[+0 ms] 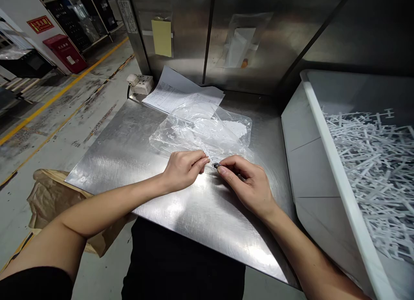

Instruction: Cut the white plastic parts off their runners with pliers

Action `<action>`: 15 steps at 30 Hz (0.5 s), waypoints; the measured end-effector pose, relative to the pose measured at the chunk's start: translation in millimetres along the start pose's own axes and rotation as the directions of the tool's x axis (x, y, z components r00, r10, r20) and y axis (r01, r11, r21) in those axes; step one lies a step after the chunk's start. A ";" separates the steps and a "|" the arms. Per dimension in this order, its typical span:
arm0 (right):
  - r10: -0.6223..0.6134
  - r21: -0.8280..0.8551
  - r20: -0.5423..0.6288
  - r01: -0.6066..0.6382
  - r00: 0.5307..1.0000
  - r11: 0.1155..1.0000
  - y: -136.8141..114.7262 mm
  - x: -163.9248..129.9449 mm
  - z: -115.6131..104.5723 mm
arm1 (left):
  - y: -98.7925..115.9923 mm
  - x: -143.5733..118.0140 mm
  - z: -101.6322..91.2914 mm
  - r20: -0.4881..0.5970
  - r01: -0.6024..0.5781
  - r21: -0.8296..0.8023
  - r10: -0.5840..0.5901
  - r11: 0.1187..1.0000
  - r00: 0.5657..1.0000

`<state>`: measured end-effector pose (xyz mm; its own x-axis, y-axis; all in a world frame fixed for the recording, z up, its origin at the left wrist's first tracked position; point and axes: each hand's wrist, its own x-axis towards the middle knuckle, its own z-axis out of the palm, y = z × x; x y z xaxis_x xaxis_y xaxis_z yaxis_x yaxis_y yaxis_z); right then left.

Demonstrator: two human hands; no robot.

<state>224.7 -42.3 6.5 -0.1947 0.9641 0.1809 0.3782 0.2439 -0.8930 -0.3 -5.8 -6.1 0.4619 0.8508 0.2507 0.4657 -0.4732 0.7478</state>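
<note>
Head view, left hand (183, 168) and right hand (247, 183) pinching a small dark part (216, 165), mostly hidden, beside clear bag (202, 129)

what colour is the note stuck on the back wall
Pale yellow note, seen in the head view.

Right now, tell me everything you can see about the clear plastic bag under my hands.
The plastic bag is clear, thin and crinkled, lying flat on the steel table, partly over printed papers. Small white contents show faintly inside. Its near edge is pinched by the left hand and right hand, whose fingertips meet at a small dark piece.
</note>
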 end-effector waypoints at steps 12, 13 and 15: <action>0.040 0.013 0.002 -0.040 0.999 0.999 1.8 -1.2 1.9 | 2.0 -1.7 2.4 -0.029 -0.012 0.032 0.013 0.999 0.999; 0.063 0.031 -0.002 -0.063 0.998 0.998 1.3 -1.2 2.5 | 2.4 -1.9 2.5 -0.027 -0.002 0.037 0.003 0.999 1.000; 0.105 0.066 -0.005 -0.104 0.994 0.992 -0.1 -1.3 3.5 | 2.8 -2.4 2.8 -0.017 0.017 0.044 -0.017 0.999 1.000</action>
<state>221.8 -43.9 4.9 -0.1490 0.9849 0.0884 0.3360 0.1345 -0.9322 2.0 -9.8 -6.3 0.4409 0.8623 0.2490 0.5064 -0.4680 0.7242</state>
